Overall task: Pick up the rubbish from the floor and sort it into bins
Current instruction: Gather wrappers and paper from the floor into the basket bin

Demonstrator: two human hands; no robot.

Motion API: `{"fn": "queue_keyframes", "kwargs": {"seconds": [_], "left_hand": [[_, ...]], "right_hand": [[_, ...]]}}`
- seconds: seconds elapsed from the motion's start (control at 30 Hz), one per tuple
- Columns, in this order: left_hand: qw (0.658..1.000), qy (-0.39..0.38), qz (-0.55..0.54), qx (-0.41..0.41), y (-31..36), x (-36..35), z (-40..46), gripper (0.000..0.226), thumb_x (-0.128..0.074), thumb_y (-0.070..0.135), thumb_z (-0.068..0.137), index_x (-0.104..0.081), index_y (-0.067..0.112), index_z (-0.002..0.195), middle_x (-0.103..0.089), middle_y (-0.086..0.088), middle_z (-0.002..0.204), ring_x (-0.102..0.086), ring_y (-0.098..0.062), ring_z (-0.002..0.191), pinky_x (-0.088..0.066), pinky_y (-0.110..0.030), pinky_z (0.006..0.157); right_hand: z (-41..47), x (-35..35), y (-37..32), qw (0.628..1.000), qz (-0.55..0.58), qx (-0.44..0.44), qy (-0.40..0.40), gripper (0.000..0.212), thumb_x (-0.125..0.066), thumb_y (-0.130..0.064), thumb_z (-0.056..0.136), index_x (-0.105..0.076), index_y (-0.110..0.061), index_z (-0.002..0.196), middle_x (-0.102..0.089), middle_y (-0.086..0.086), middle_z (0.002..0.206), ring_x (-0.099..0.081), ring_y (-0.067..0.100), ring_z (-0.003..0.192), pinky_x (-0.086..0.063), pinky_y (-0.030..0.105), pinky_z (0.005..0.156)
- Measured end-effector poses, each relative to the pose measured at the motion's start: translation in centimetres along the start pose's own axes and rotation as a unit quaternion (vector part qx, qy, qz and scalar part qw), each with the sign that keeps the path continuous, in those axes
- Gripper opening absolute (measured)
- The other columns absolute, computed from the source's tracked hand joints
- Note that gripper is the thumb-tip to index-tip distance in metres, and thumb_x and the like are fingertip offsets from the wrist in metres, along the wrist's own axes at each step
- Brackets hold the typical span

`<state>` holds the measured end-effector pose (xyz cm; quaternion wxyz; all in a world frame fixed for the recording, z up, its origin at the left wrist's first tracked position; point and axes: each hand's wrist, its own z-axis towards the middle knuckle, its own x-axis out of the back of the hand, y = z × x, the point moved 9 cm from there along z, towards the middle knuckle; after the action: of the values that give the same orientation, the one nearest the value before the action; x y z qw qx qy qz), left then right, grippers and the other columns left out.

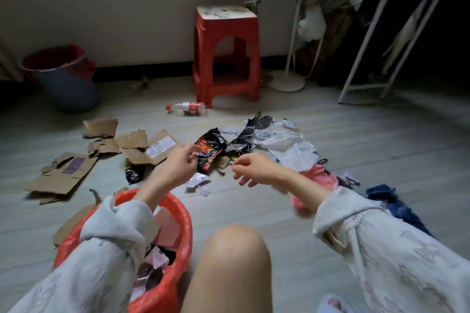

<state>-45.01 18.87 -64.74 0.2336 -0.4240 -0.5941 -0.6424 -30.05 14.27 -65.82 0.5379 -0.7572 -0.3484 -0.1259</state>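
The red-lined bin (175, 213) holds some wrappers; beyond it cardboard (106, 152), a bottle (187, 108) and paper (287, 145) remain; the left hand (178, 162) pinches a black wrapper (211, 150); the right hand (251, 168) seemingly pinches a small scrap (234, 159).

1 head-worn wide-angle view looks forward and down, close over the floor (254, 211) toward the far wall (127, 7).

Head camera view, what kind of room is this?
Probably a lived-in room at home: plank floor, a red plastic stool against the wall, and a white clothes rack with garments hanging nearby.
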Motion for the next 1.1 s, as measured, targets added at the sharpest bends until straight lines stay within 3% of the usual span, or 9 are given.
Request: {"fn": "queue_keyframes", "kwargs": {"seconds": [0.17, 0.23, 0.37, 0.5, 0.6, 0.73, 0.87, 0.97, 1.1], "left_hand": [[0.988, -0.079, 0.056, -0.117, 12.1, -2.9, 2.6, 0.032, -0.043, 0.008, 0.095, -0.055, 0.007, 0.125, -0.056, -0.011, 0.131, -0.053, -0.025, 0.118, -0.04, -0.029, 0.097], [0.976, -0.119, 0.095, -0.159, 16.2, -5.5, 3.4, 0.031, -0.044, 0.013, 0.096, -0.055, 0.008, 0.125, -0.056, -0.01, 0.13, -0.053, -0.025, 0.117, -0.041, -0.028, 0.094], [0.946, -0.193, 0.152, -0.21, 21.0, -13.4, 5.8, 0.033, -0.047, 0.019, 0.095, -0.053, 0.014, 0.127, -0.055, -0.009, 0.13, -0.053, -0.025, 0.116, -0.04, -0.028, 0.092], [0.934, -0.238, 0.145, -0.224, 22.7, -22.4, 7.5, 0.031, -0.047, 0.017, 0.095, -0.055, 0.014, 0.125, -0.058, -0.008, 0.126, -0.055, -0.026, 0.111, -0.042, -0.031, 0.086], [0.927, -0.26, 0.123, -0.242, 23.3, -29.4, 8.4, 0.034, -0.049, 0.01, 0.092, -0.054, 0.011, 0.126, -0.053, -0.011, 0.13, -0.052, -0.025, 0.115, -0.039, -0.028, 0.095], [0.915, -0.281, 0.147, -0.25, 22.5, -39.9, 9.4, 0.046, -0.049, 0.018, 0.091, -0.042, 0.02, 0.136, -0.039, -0.005, 0.143, -0.038, -0.025, 0.131, -0.037, -0.039, 0.105], [0.905, -0.26, 0.222, -0.253, 22.1, -46.1, 10.5, 0.053, -0.044, 0.015, 0.091, -0.029, 0.022, 0.142, -0.024, -0.005, 0.152, -0.02, -0.028, 0.14, -0.028, -0.044, 0.111], [0.873, -0.268, 0.258, -0.314, 23.0, -49.5, 10.8, 0.058, -0.042, 0.018, 0.093, -0.019, 0.024, 0.146, -0.006, -0.004, 0.157, -0.001, -0.029, 0.145, -0.012, -0.045, 0.117], [0.833, -0.312, 0.297, -0.346, 21.4, -52.5, 10.6, 0.057, -0.043, 0.032, 0.093, -0.022, 0.026, 0.145, -0.015, 0.0, 0.155, 0.0, -0.024, 0.145, -0.014, -0.044, 0.115]], "right_hand": [[-5.5, 9.4, 4.4, 0.995, 0.027, -0.018, 0.097, 0.026, -0.046, -0.019, 0.096, -0.059, -0.005, 0.115, -0.065, 0.006, 0.091, -0.061, 0.017, 0.076, -0.052, 0.028, 0.069], [-7.3, 12.4, 7.6, 0.991, 0.024, -0.034, 0.129, 0.028, -0.047, -0.021, 0.096, -0.058, -0.005, 0.116, -0.067, 0.011, 0.1, -0.063, 0.021, 0.085, -0.052, 0.036, 0.082], [-8.8, 16.7, 16.9, 0.976, -0.022, -0.11, 0.186, 0.03, -0.052, -0.02, 0.092, -0.062, 0.002, 0.11, -0.066, 0.02, 0.111, -0.063, 0.03, 0.097, -0.048, 0.038, 0.087], [-9.0, 17.7, 27.6, 0.962, -0.063, -0.204, 0.169, 0.036, -0.053, -0.026, 0.092, -0.058, -0.001, 0.118, -0.061, 0.016, 0.122, -0.055, 0.032, 0.113, -0.042, 0.038, 0.096], [-9.1, 18.3, 36.4, 0.944, -0.069, -0.269, 0.18, 0.046, -0.053, -0.026, 0.092, -0.046, -0.011, 0.135, -0.052, 0.013, 0.135, -0.048, 0.029, 0.124, -0.037, 0.031, 0.098], [-7.2, 16.8, 48.9, 0.914, -0.122, -0.354, 0.156, 0.06, -0.053, -0.034, 0.091, -0.029, -0.018, 0.144, -0.031, 0.012, 0.149, -0.03, 0.033, 0.135, -0.033, 0.043, 0.108], [-4.7, 16.5, 54.7, 0.893, -0.185, -0.376, 0.166, 0.088, -0.056, -0.062, 0.08, -0.009, -0.032, 0.148, 0.006, 0.003, 0.158, 0.006, 0.03, 0.145, -0.019, 0.06, 0.109], [-2.5, 13.8, 58.3, 0.901, -0.161, -0.398, 0.07, 0.113, -0.054, -0.082, 0.062, 0.009, -0.041, 0.146, 0.023, -0.001, 0.156, 0.017, 0.031, 0.144, -0.013, 0.068, 0.105], [-1.4, 9.6, 60.7, 0.899, -0.136, -0.417, 0.005, 0.121, -0.066, -0.071, 0.063, 0.016, -0.038, 0.145, 0.032, 0.003, 0.152, 0.019, 0.037, 0.142, -0.015, 0.069, 0.104]]}}
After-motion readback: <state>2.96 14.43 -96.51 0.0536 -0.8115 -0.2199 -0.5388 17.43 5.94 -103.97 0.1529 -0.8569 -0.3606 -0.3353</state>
